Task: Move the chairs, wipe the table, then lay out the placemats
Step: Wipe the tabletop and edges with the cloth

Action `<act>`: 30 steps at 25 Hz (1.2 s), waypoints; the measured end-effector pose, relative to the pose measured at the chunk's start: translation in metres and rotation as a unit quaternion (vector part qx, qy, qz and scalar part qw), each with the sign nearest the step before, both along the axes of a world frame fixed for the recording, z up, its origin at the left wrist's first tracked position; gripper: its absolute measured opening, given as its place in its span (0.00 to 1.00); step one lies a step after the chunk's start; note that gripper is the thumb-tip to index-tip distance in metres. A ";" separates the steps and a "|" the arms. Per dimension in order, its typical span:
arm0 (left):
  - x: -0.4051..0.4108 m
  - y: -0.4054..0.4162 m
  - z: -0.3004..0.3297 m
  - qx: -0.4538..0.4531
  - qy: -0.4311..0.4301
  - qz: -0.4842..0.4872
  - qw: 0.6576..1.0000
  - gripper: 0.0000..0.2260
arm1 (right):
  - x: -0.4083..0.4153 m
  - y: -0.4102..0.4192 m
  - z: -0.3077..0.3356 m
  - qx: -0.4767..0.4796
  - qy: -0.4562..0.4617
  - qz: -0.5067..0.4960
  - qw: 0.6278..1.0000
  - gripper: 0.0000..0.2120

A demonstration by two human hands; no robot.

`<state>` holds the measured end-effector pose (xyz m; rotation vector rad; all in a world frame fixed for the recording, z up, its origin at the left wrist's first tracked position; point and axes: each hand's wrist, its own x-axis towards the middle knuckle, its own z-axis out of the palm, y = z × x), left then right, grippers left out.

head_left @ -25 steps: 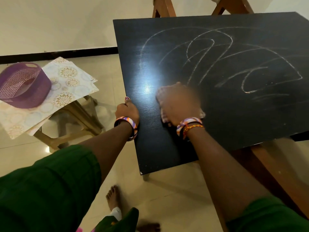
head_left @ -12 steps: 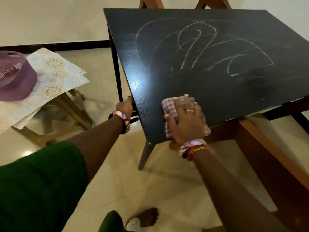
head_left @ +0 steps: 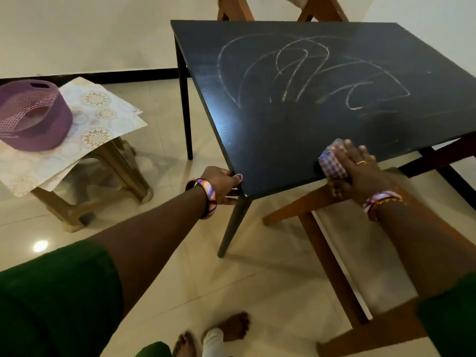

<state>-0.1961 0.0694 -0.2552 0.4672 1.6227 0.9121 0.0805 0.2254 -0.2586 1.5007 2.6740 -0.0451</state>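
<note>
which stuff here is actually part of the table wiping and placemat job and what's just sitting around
Part of the job:
- black table, chalk marks on it
- checked cloth under the right hand
- left hand gripping the table corner
- placemats stacked on the stool
- wooden chair at the near side
- second chair behind the table

Just lying about:
- purple basket on the placemats
- stool

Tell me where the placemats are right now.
In the head view the placemats lie stacked on a stool at left, off the black table, with a purple basket resting on them.
</note>
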 end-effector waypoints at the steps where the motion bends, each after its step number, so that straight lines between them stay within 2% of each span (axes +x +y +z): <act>1: 0.002 0.002 0.001 -0.002 0.017 -0.008 1.000 0.14 | 0.010 0.006 0.007 -0.032 -0.009 -0.073 0.997 0.38; 2: 0.003 0.003 0.002 -0.008 0.031 -0.013 0.999 0.13 | 0.010 0.005 0.012 -0.042 -0.005 -0.119 0.992 0.37; 4: -0.001 0.006 0.004 -0.029 0.054 -0.029 0.998 0.13 | -0.014 -0.021 0.018 -0.031 0.010 -0.142 0.989 0.36; 6: -0.006 0.010 0.007 -0.050 0.045 -0.046 0.997 0.14 | -0.052 -0.067 0.009 0.022 0.063 -0.081 0.994 0.34; 8: -0.006 0.011 0.015 -0.063 0.071 -0.049 0.994 0.15 | -0.087 -0.116 -0.015 0.151 0.115 0.039 0.981 0.31; 11: 0.003 0.011 0.022 -0.042 0.262 -0.068 0.962 0.23 | -0.098 -0.129 -0.028 0.146 0.125 0.181 0.965 0.28; 13: 0.014 0.004 0.029 -0.005 0.331 -0.069 0.941 0.25 | -0.077 -0.102 -0.024 0.169 0.098 0.208 0.959 0.29; 15: 0.022 -0.003 0.025 0.035 0.341 -0.069 0.937 0.27 | -0.045 -0.065 -0.017 0.159 0.087 0.112 0.977 0.32; 17: 0.025 -0.009 0.017 0.064 0.362 -0.093 0.925 0.27 | -0.012 -0.025 -0.007 0.039 0.062 -0.038 0.997 0.38; 18: 0.024 -0.011 0.012 0.074 0.387 -0.109 0.913 0.27 | 0.001 -0.009 -0.004 0.003 0.036 -0.092 0.995 0.39; 20: 0.015 -0.014 0.002 0.088 0.437 -0.139 0.884 0.27 | 0.009 0.007 -0.005 0.007 0.007 -0.118 0.993 0.39; 21: 0.010 -0.016 -0.004 0.105 0.438 -0.144 0.881 0.27 | 0.003 0.002 -0.005 0.014 0.014 -0.116 0.993 0.38; 23: 0.002 -0.014 -0.012 0.155 0.376 -0.090 0.909 0.25 | -0.022 -0.023 -0.007 0.018 0.067 -0.064 0.996 0.36; 24: 0.000 -0.009 -0.016 0.165 0.332 -0.034 0.928 0.22 | -0.038 -0.043 -0.007 0.026 0.089 0.006 0.996 0.35; 26: 0.000 0.007 -0.018 0.143 0.220 0.107 0.959 0.13 | -0.072 -0.076 -0.005 0.027 0.117 0.148 0.982 0.34; 27: -0.001 0.015 -0.019 0.119 0.149 0.172 0.966 0.13 | -0.088 -0.088 -0.001 0.012 0.113 0.186 0.976 0.33; 30: -0.011 0.025 -0.022 0.062 -0.046 0.260 0.963 0.26 | -0.128 -0.094 0.007 -0.032 0.076 0.261 0.962 0.33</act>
